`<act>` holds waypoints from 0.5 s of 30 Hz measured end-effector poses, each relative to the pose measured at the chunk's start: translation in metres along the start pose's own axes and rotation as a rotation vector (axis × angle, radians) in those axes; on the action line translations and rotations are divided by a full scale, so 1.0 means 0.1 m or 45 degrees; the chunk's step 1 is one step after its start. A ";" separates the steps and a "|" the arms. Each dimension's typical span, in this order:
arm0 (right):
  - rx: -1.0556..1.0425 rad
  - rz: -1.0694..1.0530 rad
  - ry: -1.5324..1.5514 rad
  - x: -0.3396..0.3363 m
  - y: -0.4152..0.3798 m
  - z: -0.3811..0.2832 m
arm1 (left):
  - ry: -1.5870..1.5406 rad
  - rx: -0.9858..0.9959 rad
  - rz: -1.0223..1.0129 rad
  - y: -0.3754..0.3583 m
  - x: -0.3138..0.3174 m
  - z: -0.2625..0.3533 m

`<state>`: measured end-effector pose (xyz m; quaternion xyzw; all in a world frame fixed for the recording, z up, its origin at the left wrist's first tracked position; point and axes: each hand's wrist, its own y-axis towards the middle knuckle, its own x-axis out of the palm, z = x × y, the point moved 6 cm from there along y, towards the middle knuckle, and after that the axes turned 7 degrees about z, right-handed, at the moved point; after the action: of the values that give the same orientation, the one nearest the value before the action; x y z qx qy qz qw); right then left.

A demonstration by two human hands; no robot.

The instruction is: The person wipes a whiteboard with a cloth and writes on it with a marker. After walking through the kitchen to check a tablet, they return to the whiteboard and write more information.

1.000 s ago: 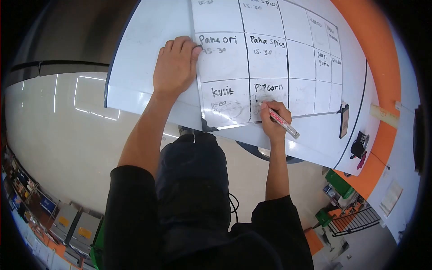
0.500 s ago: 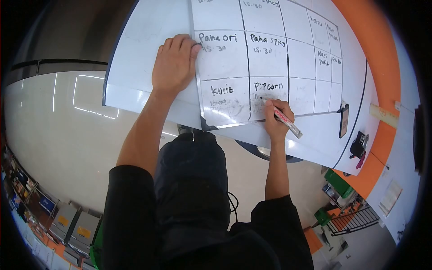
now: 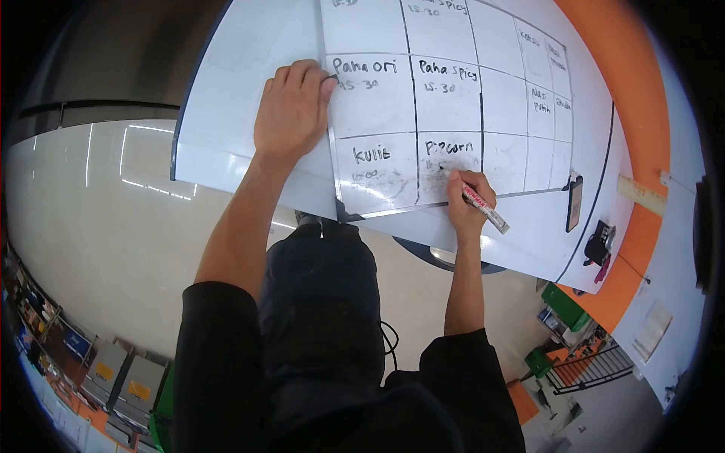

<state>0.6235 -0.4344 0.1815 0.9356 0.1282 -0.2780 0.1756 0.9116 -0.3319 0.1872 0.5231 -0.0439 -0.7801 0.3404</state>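
Note:
A whiteboard (image 3: 377, 113) with a black grid and handwritten words and times lies on a white table (image 3: 249, 83). My right hand (image 3: 470, 200) grips a marker (image 3: 485, 208) with red lettering, its tip at the cell that reads "Pipcorn", over smudged grey writing. My left hand (image 3: 293, 113) rests at the board's left edge, fingers curled together over the frame beside "Paha ori"; whether anything small is under the thumb I cannot make out.
A phone-like dark object (image 3: 575, 204) lies right of the board, with a small black item (image 3: 600, 243) beyond it. An orange edge (image 3: 657, 113) curves along the right. Grey boxes (image 3: 140, 385) and a green crate (image 3: 565, 308) stand lower down.
My right hand and the marker have shifted very slightly right and down, staying in the same cell. My left hand keeps its place on the board's edge.

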 end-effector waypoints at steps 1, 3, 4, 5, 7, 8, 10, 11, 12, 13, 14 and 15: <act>-0.047 0.008 0.013 0.00 0.02 -0.04 | 0.005 -0.005 -0.006 0.02 0.00 0.00; 0.013 0.007 0.027 0.05 0.05 0.01 | 0.002 -0.002 0.006 0.04 0.00 -0.01; 0.081 0.002 0.036 0.04 0.02 0.05 | -0.005 -0.002 0.008 0.02 0.01 0.00; 0.084 0.004 0.033 0.01 0.00 0.07 | -0.008 0.000 0.005 0.00 0.02 0.00; 0.122 0.049 0.032 -0.03 0.02 0.11 | 0.046 0.036 0.087 0.01 0.02 -0.01; 0.120 0.048 0.033 -0.02 0.03 0.10 | 0.048 0.035 0.089 0.01 0.01 -0.02; -0.003 0.022 0.013 0.01 0.05 0.02 | 0.032 0.027 0.067 0.00 0.02 -0.01; -0.001 0.025 0.010 -0.01 0.04 0.02 | 0.028 0.029 0.066 0.00 0.02 0.00; 0.025 0.056 0.032 -0.01 0.04 0.04 | 0.031 0.019 0.056 0.00 0.02 0.00; 0.050 0.084 0.056 -0.01 0.05 0.07 | 0.036 0.007 0.047 0.01 0.01 -0.01; 0.045 0.083 0.058 0.01 0.06 0.08 | 0.037 0.005 0.052 0.03 -0.01 -0.01; 0.056 0.052 0.042 0.03 0.07 0.11 | 0.019 -0.016 0.016 0.03 -0.01 -0.01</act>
<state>0.6231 -0.4445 0.1730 0.9462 0.1057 -0.2617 0.1585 0.9143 -0.3330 0.1891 0.5264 -0.0397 -0.7744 0.3487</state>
